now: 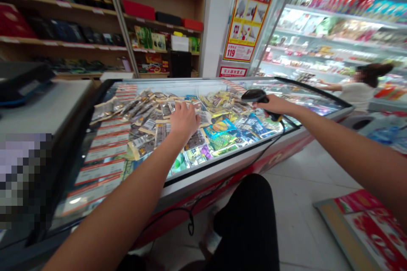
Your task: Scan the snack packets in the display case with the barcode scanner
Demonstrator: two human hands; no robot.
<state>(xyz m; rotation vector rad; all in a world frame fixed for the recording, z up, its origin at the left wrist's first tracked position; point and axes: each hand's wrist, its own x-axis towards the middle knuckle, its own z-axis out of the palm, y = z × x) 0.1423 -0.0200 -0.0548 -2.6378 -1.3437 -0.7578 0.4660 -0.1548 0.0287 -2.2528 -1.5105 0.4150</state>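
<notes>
Now: left hand (pixel 183 122) flat on packets (pixel 149 125) in freezer (pixel 203 169), fingers spread — right hand (pixel 276 105) grips scanner (pixel 254 95).

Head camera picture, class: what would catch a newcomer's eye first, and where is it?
The chest freezer fills the middle, packed with bright packets under its glass. The left hand rests on the packets, while the right hand holds a black barcode scanner over the far side. A red and yellow poster stands out on the pillar behind.
</notes>
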